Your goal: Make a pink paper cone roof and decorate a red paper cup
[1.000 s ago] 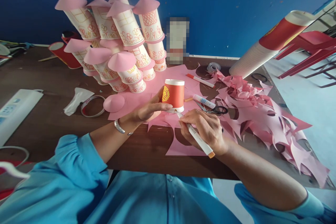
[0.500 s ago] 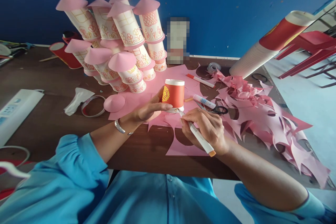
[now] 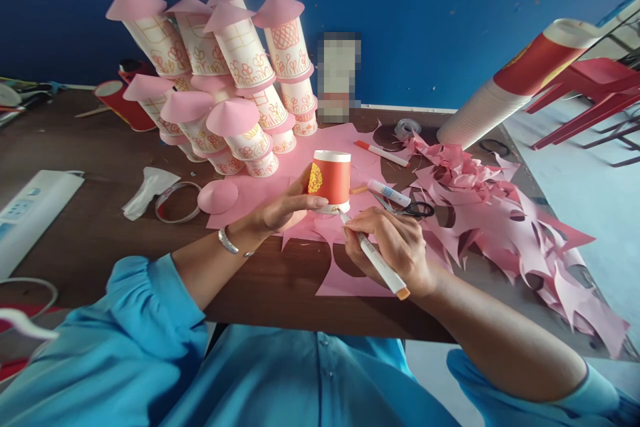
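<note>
My left hand (image 3: 289, 205) is closed round the left side of a red paper cup (image 3: 334, 177) with a gold pattern and white bands at its top and bottom. The thumb lies across the cup's lower front. In my right hand (image 3: 393, 240) is a white marker (image 3: 381, 267) with an orange end, gripped like a pen. Its tip meets or nearly meets the cup's lower white band, where a small mark shows. Beneath the hands lies cut pink paper (image 3: 350, 280). Behind the cup are a glue stick (image 3: 389, 193) and a red-capped marker (image 3: 383, 154).
Stacked decorated paper cups with pink cone roofs (image 3: 250, 60) stand back left. A tall leaning stack of cups (image 3: 485, 110) rises at right. Pink scraps (image 3: 500, 213) cover the right side. Scissors (image 3: 419, 209), a tape roll (image 3: 177, 203) and a pink cone (image 3: 219, 197) lie nearby.
The cup has shifted very slightly left, and the marker in my right hand has moved a touch with it. Both grips stay the same.
</note>
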A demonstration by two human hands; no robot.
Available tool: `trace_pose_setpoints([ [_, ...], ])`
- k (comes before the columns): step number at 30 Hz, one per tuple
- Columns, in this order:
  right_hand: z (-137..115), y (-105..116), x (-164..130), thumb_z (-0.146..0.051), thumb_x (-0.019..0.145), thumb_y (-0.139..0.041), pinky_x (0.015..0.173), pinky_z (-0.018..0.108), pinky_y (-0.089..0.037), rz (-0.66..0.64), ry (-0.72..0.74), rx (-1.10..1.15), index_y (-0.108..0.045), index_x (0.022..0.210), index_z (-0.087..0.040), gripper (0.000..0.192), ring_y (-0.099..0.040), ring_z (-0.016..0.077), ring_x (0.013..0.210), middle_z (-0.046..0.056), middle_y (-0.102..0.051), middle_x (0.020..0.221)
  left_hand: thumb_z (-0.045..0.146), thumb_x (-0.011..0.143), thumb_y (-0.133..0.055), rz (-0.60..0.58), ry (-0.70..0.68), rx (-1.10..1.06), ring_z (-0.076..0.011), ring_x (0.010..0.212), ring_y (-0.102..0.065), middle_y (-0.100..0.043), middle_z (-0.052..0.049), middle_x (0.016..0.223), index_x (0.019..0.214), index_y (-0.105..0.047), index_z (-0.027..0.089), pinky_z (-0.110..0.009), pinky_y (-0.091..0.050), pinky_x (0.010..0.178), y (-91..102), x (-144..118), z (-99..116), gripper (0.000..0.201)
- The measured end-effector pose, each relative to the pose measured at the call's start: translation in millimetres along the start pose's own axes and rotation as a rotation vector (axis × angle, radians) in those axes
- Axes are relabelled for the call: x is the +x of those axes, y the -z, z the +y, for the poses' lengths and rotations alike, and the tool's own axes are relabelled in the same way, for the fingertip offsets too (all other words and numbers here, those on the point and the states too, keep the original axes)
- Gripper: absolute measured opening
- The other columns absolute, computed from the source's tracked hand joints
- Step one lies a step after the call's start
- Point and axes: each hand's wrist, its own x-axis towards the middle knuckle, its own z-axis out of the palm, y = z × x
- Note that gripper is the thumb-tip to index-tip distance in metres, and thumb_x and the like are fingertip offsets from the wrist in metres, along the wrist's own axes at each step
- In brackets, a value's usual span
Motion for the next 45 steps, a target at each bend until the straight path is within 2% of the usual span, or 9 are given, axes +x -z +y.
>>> trace_pose_setpoints([
  [5, -1.4, -1.5, 1.0, -0.005, 0.1, -0.063, 0.052, 0.025, -0.052, 0.022, 0.005, -0.011, -0.056, 0.101, -0.023, 0.019, -0.072, 0.0144, 0.059, -0.003, -0.071, 0.071, 0.025, 0.093, -0.078, 0.0, 0.028, -0.001, -0.0348, 0.138, -0.071, -0.079, -0.009, 0.138, 0.142, -0.069, 0.027, -0.046, -0.062, 0.109, 2.0, -1.5, -1.9, 0.05],
  [10, -2.6, -1.1, 2.7, -0.005, 0.101, -0.062, 0.053, 0.025, -0.054, 0.013, 0.01, -0.005, -0.055, 0.101, -0.023, 0.019, -0.073, 0.0141, 0.059, -0.003, -0.072, 0.072, 0.026, 0.092, -0.08, 0.035, 0.014, -0.025, -0.0307, 0.131, -0.073, -0.077, -0.007, 0.142, 0.132, -0.073, 0.027, -0.039, -0.064, 0.103, 3.4, -2.8, -4.8, 0.041],
  [15, -1.4, 0.5, 2.4, -0.005, 0.101, -0.062, 0.053, 0.025, -0.054, 0.003, 0.016, -0.012, -0.056, 0.102, -0.023, 0.019, -0.072, 0.0141, 0.06, -0.003, -0.072, 0.073, 0.023, 0.093, -0.077, 0.013, 0.028, -0.022, -0.03, 0.128, -0.074, -0.078, -0.007, 0.138, 0.139, -0.07, 0.027, -0.04, -0.063, 0.102, 2.5, -2.0, -4.1, 0.047],
  [19, -0.8, 0.8, 1.0, -0.005, 0.1, -0.062, 0.052, 0.025, -0.052, -0.003, 0.001, -0.014, -0.056, 0.1, -0.024, 0.02, -0.07, 0.0137, 0.057, -0.004, -0.071, 0.071, 0.022, 0.094, -0.076, 0.015, 0.001, 0.006, -0.0281, 0.125, -0.074, -0.078, -0.006, 0.136, 0.135, -0.071, 0.027, -0.039, -0.063, 0.103, 3.0, -1.6, -3.6, 0.042],
  [25, -3.6, 0.6, 2.7, -0.003, 0.097, -0.061, 0.052, 0.025, -0.048, 0.01, -0.04, -0.018, -0.054, 0.095, -0.025, 0.023, -0.067, 0.0128, 0.054, -0.005, -0.069, 0.067, 0.028, 0.095, -0.077, -0.002, 0.005, 0.025, -0.0302, 0.118, -0.077, -0.08, -0.008, 0.129, 0.133, -0.072, 0.026, -0.043, -0.064, 0.1, 3.1, -2.3, -3.8, 0.039],
  [33, -5.1, 4.2, 4.2, -0.007, 0.094, -0.061, 0.052, 0.025, -0.048, -0.011, -0.164, 0.047, -0.057, 0.088, -0.025, 0.02, -0.066, 0.0126, 0.051, -0.004, -0.07, 0.066, 0.028, 0.092, -0.079, -0.008, 0.012, 0.021, -0.0288, 0.117, -0.075, -0.079, -0.007, 0.124, 0.148, -0.064, 0.028, -0.041, -0.064, 0.097, -2.2, 1.1, 2.4, 0.058],
  [39, -4.3, 2.4, 4.3, -0.011, 0.094, -0.062, 0.051, 0.025, -0.05, -0.015, -0.244, 0.096, -0.059, 0.085, -0.025, 0.017, -0.067, 0.0131, 0.051, -0.004, -0.071, 0.066, 0.025, 0.09, -0.081, 0.018, 0.03, 0.076, -0.023, 0.102, -0.074, -0.078, -0.004, 0.113, 0.147, -0.063, 0.03, -0.036, -0.063, 0.089, -2.4, -0.4, 4.0, 0.06],
  [42, -5.5, 5.7, 6.9, -0.007, 0.093, -0.063, 0.053, 0.023, -0.054, 0.023, -0.239, 0.141, -0.059, 0.088, -0.025, 0.018, -0.069, 0.0123, 0.053, -0.004, -0.074, 0.07, 0.027, 0.091, -0.081, 0.013, 0.024, 0.068, -0.0243, 0.107, -0.075, -0.078, -0.005, 0.118, 0.149, -0.063, 0.03, -0.036, -0.063, 0.09, -2.7, -0.2, 4.2, 0.061],
  [45, -6.0, 10.7, 9.7, -0.006, 0.093, -0.066, 0.053, 0.022, -0.056, 0.084, -0.192, 0.146, -0.061, 0.094, -0.025, 0.02, -0.072, 0.0127, 0.057, -0.003, -0.075, 0.073, 0.032, 0.093, -0.079, -0.026, 0.008, 0.049, -0.0299, 0.123, -0.074, -0.079, -0.008, 0.127, 0.146, -0.065, 0.03, -0.041, -0.064, 0.099, -3.3, 1.1, 4.2, 0.055],
])
